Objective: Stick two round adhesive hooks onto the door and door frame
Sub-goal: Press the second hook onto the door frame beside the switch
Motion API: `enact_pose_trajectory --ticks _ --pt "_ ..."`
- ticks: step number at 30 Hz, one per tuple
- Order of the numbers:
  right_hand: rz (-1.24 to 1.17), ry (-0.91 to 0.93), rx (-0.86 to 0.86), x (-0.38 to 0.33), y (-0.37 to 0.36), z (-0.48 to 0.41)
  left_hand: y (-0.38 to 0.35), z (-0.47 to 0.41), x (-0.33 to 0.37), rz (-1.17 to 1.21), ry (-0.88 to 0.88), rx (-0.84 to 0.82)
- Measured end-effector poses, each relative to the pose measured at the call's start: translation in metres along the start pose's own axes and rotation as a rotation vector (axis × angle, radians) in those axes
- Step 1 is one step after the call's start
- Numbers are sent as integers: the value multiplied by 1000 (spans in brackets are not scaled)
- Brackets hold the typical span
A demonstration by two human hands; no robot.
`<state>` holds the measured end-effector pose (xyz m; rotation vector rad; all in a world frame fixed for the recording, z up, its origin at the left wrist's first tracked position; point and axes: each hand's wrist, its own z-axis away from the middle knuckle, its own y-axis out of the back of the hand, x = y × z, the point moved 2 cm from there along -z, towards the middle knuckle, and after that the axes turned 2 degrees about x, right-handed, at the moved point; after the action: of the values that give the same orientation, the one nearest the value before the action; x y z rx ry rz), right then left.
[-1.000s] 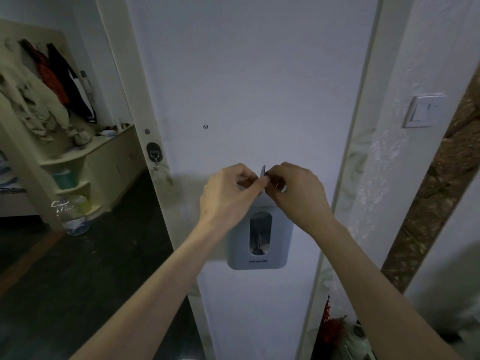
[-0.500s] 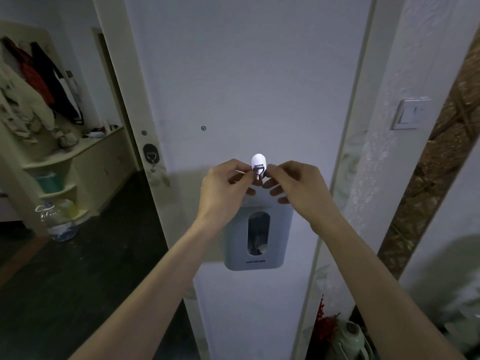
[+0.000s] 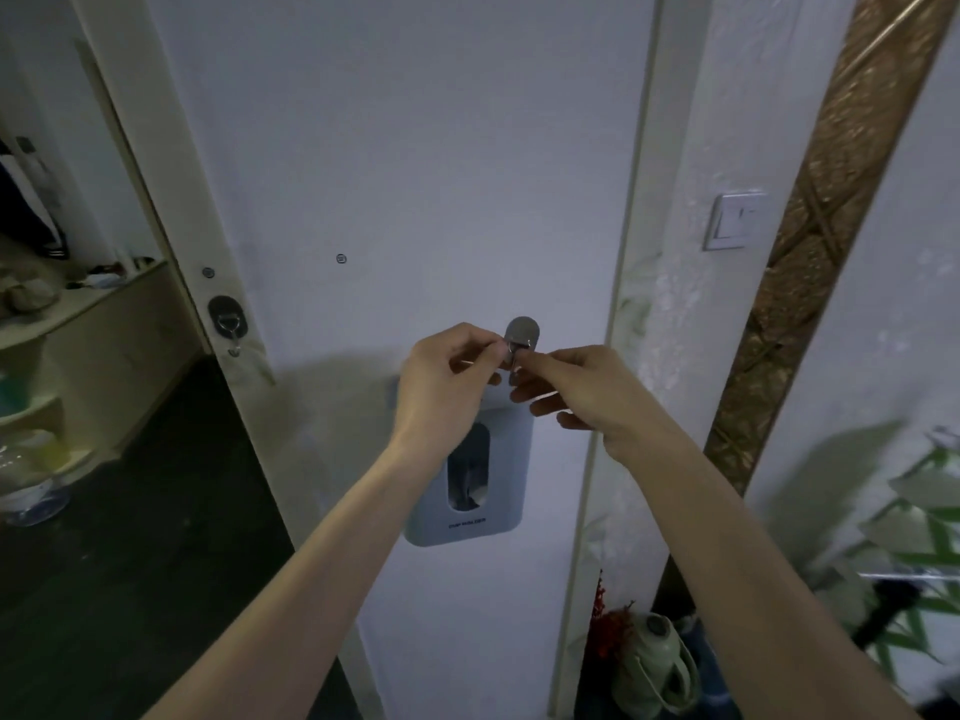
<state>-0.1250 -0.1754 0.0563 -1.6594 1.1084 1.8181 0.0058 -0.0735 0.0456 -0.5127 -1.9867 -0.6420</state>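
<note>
Dim room, dark floor (image 3: 130,537), white wall (image 3: 727,122)

Round hook (image 3: 522,332): edge-on sliver between fingertips one second ago; turned face-forward half second ago, bright white; now face-forward, duller grey, above pinching fingers. Right hand (image 3: 582,394): earlier curled tight against left hand (image 3: 447,387); now lower fingers spread and loose, only top fingers at hook. Camera view swung: light switch (image 3: 732,220) sits lower in frame, shelves at left mostly cut off.

You hold a shiny metal hook (image 3: 522,332) before the smooth, matt door (image 3: 415,174). The grey holder (image 3: 511,491) looks like smooth plastic.
</note>
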Motion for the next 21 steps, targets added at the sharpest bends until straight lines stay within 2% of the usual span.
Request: enact_pose_trajectory --ticks 8,12,21 --pt "-201 -71 23 18 57 -14 -73 -20 15 -73 -73 4" --pt "-241 -9 72 30 90 -37 -114 -36 22 -182 -121 62" --pt "-192 141 51 62 133 -92 -185 -59 26 -458 -136 198"
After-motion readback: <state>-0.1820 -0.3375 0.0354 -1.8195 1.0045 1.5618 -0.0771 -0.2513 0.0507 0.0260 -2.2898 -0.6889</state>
